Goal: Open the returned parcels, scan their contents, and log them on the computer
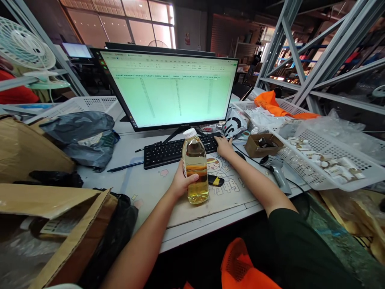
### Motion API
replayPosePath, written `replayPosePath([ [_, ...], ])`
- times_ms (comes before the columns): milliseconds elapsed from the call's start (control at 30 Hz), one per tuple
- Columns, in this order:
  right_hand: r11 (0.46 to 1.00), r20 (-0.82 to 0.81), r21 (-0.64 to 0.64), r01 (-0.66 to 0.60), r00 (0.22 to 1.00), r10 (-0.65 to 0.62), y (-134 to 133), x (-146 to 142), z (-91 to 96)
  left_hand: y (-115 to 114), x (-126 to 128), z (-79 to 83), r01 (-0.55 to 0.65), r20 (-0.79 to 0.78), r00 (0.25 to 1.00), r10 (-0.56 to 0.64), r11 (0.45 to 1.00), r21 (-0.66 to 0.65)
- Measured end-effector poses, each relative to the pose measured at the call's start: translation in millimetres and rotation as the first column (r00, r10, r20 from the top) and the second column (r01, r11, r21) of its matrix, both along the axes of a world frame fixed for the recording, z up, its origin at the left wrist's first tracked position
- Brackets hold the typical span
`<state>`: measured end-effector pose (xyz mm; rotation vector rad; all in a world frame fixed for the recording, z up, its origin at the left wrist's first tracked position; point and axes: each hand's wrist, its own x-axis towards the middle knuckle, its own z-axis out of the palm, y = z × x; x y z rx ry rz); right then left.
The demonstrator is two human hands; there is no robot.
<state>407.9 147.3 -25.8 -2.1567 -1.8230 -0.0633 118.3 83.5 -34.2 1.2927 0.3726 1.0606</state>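
Observation:
My left hand (182,181) is wrapped around a clear plastic bottle (196,158) of yellow liquid with a white cap. The bottle is nearly upright above the desk, in front of the black keyboard (164,153), and hides part of it. At the keyboard's right end rests my right hand (223,145), its fingers stretched over the keys and holding nothing. A black and yellow box cutter (215,180) lies on the desk mat just right of the bottle. Behind the keyboard stands a monitor (174,92) with a spreadsheet on it.
On the right are a barcode scanner (278,174), a small cardboard box (262,145) and white baskets (326,182) of small goods. A pen (125,166), a grey plastic bag (86,136) and an open carton (75,241) are on the left. A fan (25,44) stands far left.

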Motion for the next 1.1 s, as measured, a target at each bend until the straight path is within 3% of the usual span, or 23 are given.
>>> replayPosePath([
  [233,0.993,0.028,0.044,0.114,0.993,-0.115,-10.0,1.7,0.6,0.3,-1.5,-0.1,-0.01,-0.004,1.0,0.01,1.0,-0.009],
  [367,0.99,0.104,-0.015,0.139,0.985,-0.136,-42.3,15.7,1.9,-1.7,-2.4,0.7,-0.003,-0.027,1.0,0.003,1.0,-0.02],
  [533,0.989,0.071,-0.035,0.146,0.987,-0.143,-92.5,43.6,-16.6,-2.4,-0.3,1.8,0.023,0.0,1.0,-0.023,1.0,-0.016],
  [633,0.996,0.009,0.042,0.077,0.997,-0.078,-107.0,53.6,-34.4,-1.8,0.8,2.2,0.028,0.019,0.999,-0.028,1.0,0.001],
  [800,0.968,-0.034,0.241,0.077,0.997,-0.07,-106.4,57.6,-54.2,-1.4,-0.2,1.2,0.005,0.017,1.0,-0.006,1.0,0.014],
  [1100,0.964,-0.069,0.259,0.063,0.996,-0.047,-100.8,59.9,-55.5,-3.4,0.0,2.2,-0.021,0.018,1.0,0.022,1.0,-0.01],
])
